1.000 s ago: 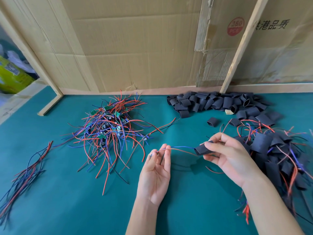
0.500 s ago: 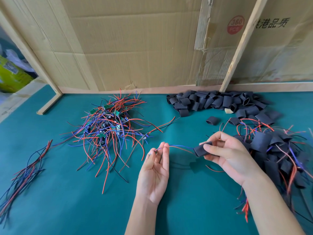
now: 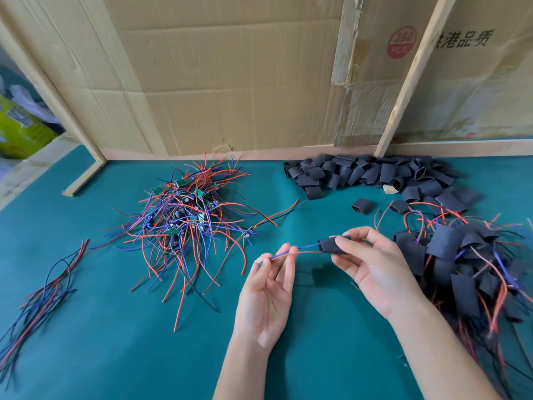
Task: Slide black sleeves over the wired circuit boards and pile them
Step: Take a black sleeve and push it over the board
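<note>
Pinched between thumb and fingers, the right hand (image 3: 375, 264) held a black sleeve (image 3: 334, 245) above the green table (image 3: 115, 342). Red and blue wires (image 3: 305, 249) ran out of the sleeve's left end to the left hand (image 3: 266, 293), whose fingertips pinched them, palm up; the board itself was probably inside the sleeve, hidden. Finished sleeved boards (image 3: 467, 269) lay piled just right, empty sleeves (image 3: 375, 174) behind, unsleeved wired boards (image 3: 187, 215) well left.

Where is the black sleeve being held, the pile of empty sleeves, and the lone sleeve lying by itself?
held black sleeve (image 3: 331, 246), head view, its open left end
pile of empty sleeves (image 3: 360, 174), head view, middle of the heap
lone sleeve (image 3: 361, 206), head view, its top side
</note>
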Available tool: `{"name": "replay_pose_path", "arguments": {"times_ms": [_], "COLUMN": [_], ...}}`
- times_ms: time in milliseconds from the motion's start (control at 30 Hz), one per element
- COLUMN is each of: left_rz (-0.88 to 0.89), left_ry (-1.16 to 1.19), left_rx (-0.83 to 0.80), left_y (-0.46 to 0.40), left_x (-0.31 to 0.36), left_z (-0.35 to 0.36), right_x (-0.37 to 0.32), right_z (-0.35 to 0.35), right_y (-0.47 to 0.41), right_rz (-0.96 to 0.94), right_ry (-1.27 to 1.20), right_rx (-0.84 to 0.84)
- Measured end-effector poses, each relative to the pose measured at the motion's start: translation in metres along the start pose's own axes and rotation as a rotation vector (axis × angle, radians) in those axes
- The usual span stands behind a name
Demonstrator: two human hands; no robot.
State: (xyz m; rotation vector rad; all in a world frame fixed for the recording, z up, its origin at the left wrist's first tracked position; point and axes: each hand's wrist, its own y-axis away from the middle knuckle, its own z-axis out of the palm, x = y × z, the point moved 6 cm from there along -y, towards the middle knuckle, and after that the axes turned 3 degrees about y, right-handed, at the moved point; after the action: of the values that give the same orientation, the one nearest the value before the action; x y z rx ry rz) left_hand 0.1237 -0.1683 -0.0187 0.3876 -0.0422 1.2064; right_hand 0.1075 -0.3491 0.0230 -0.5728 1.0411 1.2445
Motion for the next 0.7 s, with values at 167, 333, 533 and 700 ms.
{"name": "replay_pose_path", "arguments": {"times_ms": [167, 333, 533, 700], "left_rz": [0.044, 0.143, 0.238, 0.311], "left_ry": [-0.212, -0.417, -0.623, -0.798], "left_rx": [-0.033, -0.009, 0.032, 0.022], "left_y": [0.001, 0.004, 0.008, 0.009], "left_x": [-0.003, -0.005, -0.008, -0.009], "left_z": [-0.002, -0.001, 0.002, 0.01], "right_x": [0.012, 0.008, 0.002, 0.006], "right_z": [0.006, -0.001, 0.006, 0.011], "right_y": [0.002, 0.002, 0.001, 0.0], "right_rz": [0.019, -0.017, -0.012, -0.018], "right_ry": [-0.057, -0.086, -0.209, -0.236], "right_rx": [0.092, 0.181, 0.085, 0.03]}}
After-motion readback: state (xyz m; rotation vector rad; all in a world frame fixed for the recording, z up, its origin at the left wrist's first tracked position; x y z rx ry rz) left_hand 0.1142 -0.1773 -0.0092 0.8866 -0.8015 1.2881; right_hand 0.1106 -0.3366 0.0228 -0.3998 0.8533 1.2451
